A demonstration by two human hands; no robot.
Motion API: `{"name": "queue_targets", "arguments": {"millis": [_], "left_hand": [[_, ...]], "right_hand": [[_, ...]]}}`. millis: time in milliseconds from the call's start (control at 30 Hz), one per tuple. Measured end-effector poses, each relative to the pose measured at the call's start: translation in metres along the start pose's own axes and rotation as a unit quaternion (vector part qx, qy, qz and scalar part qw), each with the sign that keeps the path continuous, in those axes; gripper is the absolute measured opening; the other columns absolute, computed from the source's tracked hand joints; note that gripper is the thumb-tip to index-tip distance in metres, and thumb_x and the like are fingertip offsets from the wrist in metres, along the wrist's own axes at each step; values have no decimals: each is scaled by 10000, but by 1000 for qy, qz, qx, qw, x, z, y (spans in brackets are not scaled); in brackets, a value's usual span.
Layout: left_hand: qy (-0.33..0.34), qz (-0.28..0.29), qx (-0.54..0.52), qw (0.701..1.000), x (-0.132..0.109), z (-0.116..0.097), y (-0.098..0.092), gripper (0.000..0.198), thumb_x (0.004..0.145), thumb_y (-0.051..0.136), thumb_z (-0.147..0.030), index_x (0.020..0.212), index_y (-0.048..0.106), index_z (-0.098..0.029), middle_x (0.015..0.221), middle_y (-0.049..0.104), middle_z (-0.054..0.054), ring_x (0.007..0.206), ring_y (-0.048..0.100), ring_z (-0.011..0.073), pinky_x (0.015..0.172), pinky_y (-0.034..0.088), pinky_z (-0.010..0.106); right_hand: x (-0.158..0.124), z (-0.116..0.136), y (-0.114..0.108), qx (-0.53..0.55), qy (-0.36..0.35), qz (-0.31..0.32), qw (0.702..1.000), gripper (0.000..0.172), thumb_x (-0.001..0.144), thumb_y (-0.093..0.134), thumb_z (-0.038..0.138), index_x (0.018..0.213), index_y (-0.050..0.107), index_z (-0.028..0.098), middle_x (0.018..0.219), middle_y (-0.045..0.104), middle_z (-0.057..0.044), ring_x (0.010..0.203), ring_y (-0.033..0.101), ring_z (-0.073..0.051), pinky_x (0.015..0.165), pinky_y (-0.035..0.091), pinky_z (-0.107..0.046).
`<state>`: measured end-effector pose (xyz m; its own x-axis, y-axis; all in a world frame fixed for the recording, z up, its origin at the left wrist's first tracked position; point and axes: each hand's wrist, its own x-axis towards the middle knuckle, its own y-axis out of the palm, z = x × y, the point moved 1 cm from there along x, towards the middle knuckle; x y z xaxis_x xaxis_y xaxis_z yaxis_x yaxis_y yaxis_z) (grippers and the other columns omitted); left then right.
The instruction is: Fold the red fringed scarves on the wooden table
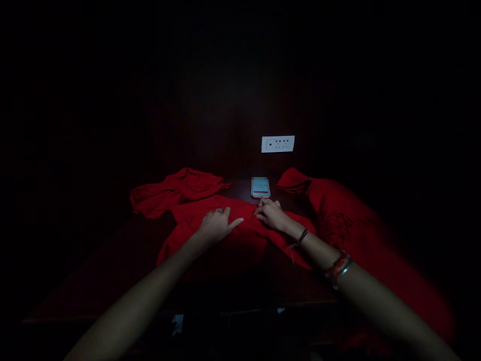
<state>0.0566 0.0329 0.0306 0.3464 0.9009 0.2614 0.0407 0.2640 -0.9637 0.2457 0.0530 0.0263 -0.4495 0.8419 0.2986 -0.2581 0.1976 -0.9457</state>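
A red garment (240, 245) is spread on the dark table below my hands, with sleeve-like parts reaching out to the left and right. My left hand (217, 224) lies on its upper part, thumb stretched out to the right and apart from the fingers; a ring shows on one finger. Close by, my right hand (272, 214) has its fingers bent and pressed together on the garment's far edge, just in front of a lit phone (260, 187). The cloth under its fingertips is partly hidden.
Another crumpled red cloth (184, 185) lies at the back left. On the right, a large red cloth with fringes (345, 215) hangs down past the front of the table (124, 271). A white wall socket (278, 144) is behind the phone. Everything around is very dark.
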Motion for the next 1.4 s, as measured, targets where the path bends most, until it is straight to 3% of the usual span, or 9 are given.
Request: {"name": "queue_targets", "arguments": {"millis": [100, 267, 400, 567, 667, 800, 1000, 1233, 1400], "left_hand": [[14, -45, 5, 999, 3, -12, -3, 528, 805, 269, -513, 936, 563, -95, 1063, 495, 191, 972, 475, 286, 807, 351, 363], [-7, 57, -52, 997, 22, -33, -14, 623, 760, 237, -603, 943, 562, -105, 873, 581, 177, 836, 544, 291, 703, 396, 379], [-44, 84, -22, 995, 34, -41, -14, 589, 684, 439, -556, 1005, 520, -68, 916, 575, 201, 854, 540, 314, 670, 416, 365], [-30, 82, 13, 996, 31, -34, -10, 417, 711, 480, -300, 1068, 464, -85, 939, 569, 173, 854, 548, 273, 675, 419, 330], [-19, 73, 14, 997, 27, -32, -9, 417, 760, 415, -387, 1037, 482, -83, 922, 570, 171, 837, 548, 266, 682, 410, 331], [-32, 34, -5, 999, 23, -35, -8, 545, 780, 302, -533, 1000, 513, -81, 879, 571, 186, 823, 547, 273, 667, 398, 336], [-66, 15, -8, 998, 23, -46, -4, 628, 714, 331, -630, 1005, 515, -105, 870, 573, 170, 835, 543, 267, 678, 395, 322], [-74, 41, 16, 996, 31, -35, -3, 310, 768, 384, -216, 1044, 457, -94, 885, 584, 165, 818, 570, 249, 649, 419, 306], [-75, 71, -47, 994, 35, -14, -5, 339, 754, 373, -200, 1074, 410, -98, 902, 597, 161, 839, 571, 256, 670, 417, 305]], "right_hand": [[14, 0, -8, 28, -11, -38, 999, 194, 775, 437, 149, 820, 626, 160, 826, 571, -60, 798, 495, -138, 717, 353, -254], [33, 5, -23, 85, 46, -30, 995, 218, 730, 444, 87, 810, 627, 174, 762, 628, -11, 700, 543, -112, 631, 373, -195], [29, 4, -24, 113, 61, -7, 992, 239, 716, 434, 69, 831, 622, 161, 709, 623, -7, 651, 550, -104, 586, 385, -184], [2, -13, -17, 16, -51, 33, 998, 436, 594, 571, 34, 1011, 554, 162, 985, 554, -77, 886, 511, -166, 722, 392, -238], [-8, -20, -13, -66, -116, 22, 991, 386, 637, 595, 124, 1015, 552, 192, 1103, 465, -99, 1009, 432, -202, 804, 361, -298], [-2, -20, -7, -139, -178, 26, 974, 168, 758, 474, 191, 858, 603, 150, 957, 516, -103, 990, 427, -203, 846, 321, -337], [20, -15, -14, -43, -151, -68, 985, 202, 807, 379, 191, 864, 563, 130, 878, 498, -76, 818, 461, -144, 747, 366, -254], [20, -6, -19, -3, -126, -143, 982, 169, 771, 402, 136, 873, 537, 138, 860, 469, -63, 779, 425, -144, 715, 341, -249], [0, 2, -10, -36, -192, -131, 972, 197, 780, 394, 137, 788, 587, 177, 970, 467, -71, 923, 382, -180, 799, 296, -323]]}}
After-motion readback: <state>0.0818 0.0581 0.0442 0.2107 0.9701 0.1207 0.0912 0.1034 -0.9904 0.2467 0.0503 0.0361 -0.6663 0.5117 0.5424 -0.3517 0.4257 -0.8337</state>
